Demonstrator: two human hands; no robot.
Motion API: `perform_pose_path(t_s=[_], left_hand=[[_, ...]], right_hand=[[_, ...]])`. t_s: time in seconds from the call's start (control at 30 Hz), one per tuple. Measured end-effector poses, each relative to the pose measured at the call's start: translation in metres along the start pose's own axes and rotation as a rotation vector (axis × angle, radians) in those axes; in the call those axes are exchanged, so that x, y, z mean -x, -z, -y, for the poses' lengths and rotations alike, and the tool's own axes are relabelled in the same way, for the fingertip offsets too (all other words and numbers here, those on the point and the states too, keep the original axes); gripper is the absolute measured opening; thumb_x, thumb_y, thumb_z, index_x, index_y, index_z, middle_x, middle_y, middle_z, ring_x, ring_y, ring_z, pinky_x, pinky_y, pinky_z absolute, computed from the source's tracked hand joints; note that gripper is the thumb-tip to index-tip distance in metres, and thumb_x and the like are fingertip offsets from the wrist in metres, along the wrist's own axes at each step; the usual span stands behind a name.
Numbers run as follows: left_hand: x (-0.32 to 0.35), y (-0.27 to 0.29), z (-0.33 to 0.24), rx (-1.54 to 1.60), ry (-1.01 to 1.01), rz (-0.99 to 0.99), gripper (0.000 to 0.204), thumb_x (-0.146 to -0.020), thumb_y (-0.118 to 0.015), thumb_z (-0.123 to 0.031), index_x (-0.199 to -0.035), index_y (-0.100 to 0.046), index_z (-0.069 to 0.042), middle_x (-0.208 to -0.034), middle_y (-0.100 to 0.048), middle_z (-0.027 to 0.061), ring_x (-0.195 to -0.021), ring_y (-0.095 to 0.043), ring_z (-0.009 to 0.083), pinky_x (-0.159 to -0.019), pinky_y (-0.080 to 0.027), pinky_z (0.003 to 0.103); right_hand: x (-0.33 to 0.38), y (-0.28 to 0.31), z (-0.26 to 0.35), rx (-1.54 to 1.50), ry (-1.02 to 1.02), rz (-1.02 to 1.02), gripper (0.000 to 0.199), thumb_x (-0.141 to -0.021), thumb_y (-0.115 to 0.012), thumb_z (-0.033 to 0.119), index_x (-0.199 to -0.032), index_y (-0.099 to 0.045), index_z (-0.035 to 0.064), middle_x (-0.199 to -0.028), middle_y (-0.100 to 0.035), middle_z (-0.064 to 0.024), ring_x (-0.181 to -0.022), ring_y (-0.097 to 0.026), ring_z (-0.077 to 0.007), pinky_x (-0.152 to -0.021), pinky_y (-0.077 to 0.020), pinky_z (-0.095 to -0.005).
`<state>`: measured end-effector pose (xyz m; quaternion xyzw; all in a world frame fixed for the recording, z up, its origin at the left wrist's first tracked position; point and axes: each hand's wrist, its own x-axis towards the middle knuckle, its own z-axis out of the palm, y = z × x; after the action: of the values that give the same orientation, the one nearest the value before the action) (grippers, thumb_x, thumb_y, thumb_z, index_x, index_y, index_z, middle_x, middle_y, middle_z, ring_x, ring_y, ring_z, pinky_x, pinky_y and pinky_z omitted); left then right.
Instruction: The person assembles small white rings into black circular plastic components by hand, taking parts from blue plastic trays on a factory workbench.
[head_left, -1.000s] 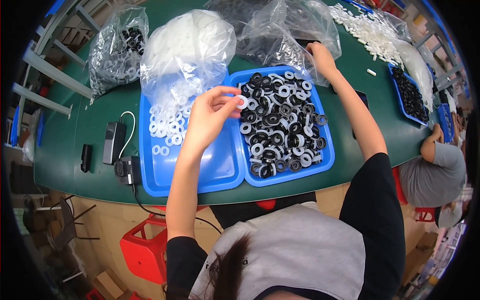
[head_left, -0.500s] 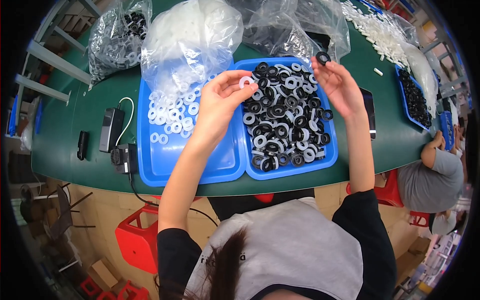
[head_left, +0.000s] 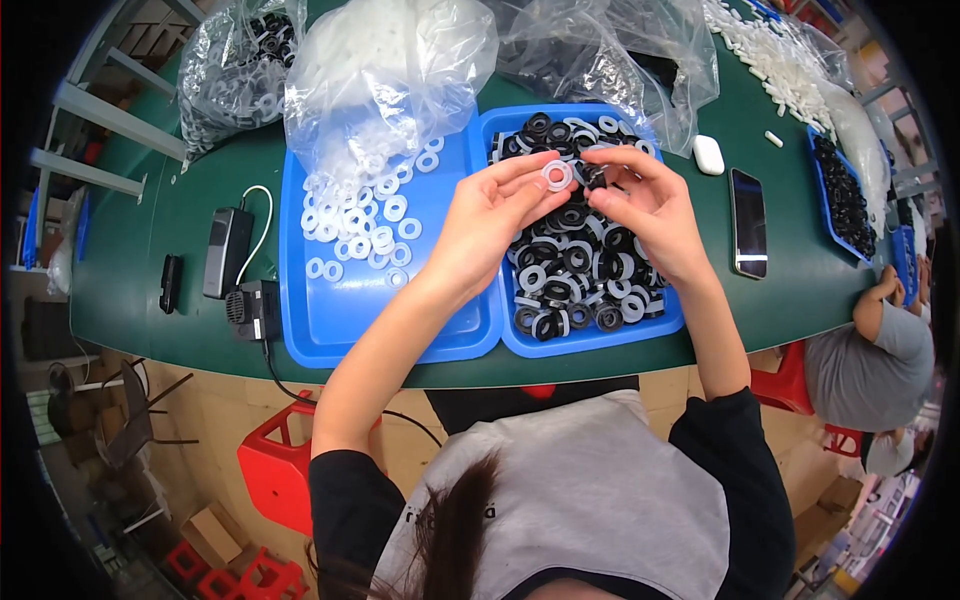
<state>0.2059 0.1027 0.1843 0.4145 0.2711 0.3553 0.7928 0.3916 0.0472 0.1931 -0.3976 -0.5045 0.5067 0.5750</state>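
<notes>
**Both hands meet over the black-ring tray**

Head view, the only one we have: the left hand [head_left: 490, 215] has a small white ring [head_left: 556, 176] nipped between thumb and fingertips, held up above the right blue tray [head_left: 660, 325]. The right hand [head_left: 645, 205] comes in just beside it, fingers curled round a black ring [head_left: 592, 177], touching or nearly touching the white one. Which, I can't quite say.

That white ring looks featherlight and probably a little pliable, smooth enough to slip; an edge pinch on the rim, as here, seems the safe hold.

Below the hands lies a heap of black rings [head_left: 575, 260], some already with white inside. The left blue tray [head_left: 330, 330] carries loose white rings [head_left: 365, 225] spilling from a clear bag [head_left: 385, 75].

Hard to read: the right palm hides most of its ring, and the bags at the back blur their contents. A phone [head_left: 748, 222] lies on the green table [head_left: 140, 270]; a seated person [head_left: 870, 360] is cut off at the right rim.
</notes>
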Motion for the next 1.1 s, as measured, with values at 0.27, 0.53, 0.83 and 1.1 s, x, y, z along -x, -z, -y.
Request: perform_pose_path(t_s=[0.27,0.53,0.83,1.1], left_hand=[[0.002,-0.004,0.01,-0.01,-0.1,0.04,0.025,-0.094,-0.054,-0.006,-0.117,-0.051,0.004,-0.114,-0.061,0.0126,-0.107,-0.06,0.0176,-0.092,-0.05,0.026],[0.011,-0.017,0.008,-0.083,-0.177,0.057,0.025,-0.087,-0.061,0.002,-0.109,-0.049,0.002,-0.115,-0.06,0.016,-0.105,-0.06,0.0154,-0.089,-0.05,0.026],[0.018,-0.027,0.02,-0.026,-0.29,0.057,0.024,-0.086,-0.06,0.007,-0.106,-0.048,0.003,-0.116,-0.06,0.0202,-0.105,-0.061,0.0175,-0.088,-0.051,0.026],[0.021,-0.029,0.016,-0.076,-0.31,-0.017,0.02,-0.085,-0.062,0.005,-0.102,-0.052,0.004,-0.112,-0.063,0.0201,-0.098,-0.064,0.016,-0.084,-0.052,0.025]], right_hand=[[0.002,-0.015,-0.013,0.775,0.469,-0.192,0.034,-0.067,-0.079,0.002,-0.098,-0.065,0.0023,-0.091,-0.06,-0.0078,-0.077,-0.059,-0.0172,-0.068,-0.0505,-0.027],[0.007,-0.017,-0.014,0.937,0.726,-0.243,0.031,-0.062,-0.082,0.001,-0.086,-0.062,-0.0001,-0.086,-0.06,-0.0092,-0.074,-0.06,-0.0203,-0.061,-0.0497,-0.0273],[0.013,-0.02,-0.021,1.011,0.923,-0.315,0.035,-0.056,-0.086,0.004,-0.076,-0.057,0.0006,-0.073,-0.058,-0.0098,-0.061,-0.058,-0.0213,-0.049,-0.0462,-0.0281],[0.013,-0.025,-0.017,1.044,0.982,-0.346,0.036,-0.056,-0.087,0.005,-0.077,-0.058,-0.0004,-0.073,-0.057,-0.0094,-0.059,-0.057,-0.0211,-0.047,-0.0453,-0.0276]])
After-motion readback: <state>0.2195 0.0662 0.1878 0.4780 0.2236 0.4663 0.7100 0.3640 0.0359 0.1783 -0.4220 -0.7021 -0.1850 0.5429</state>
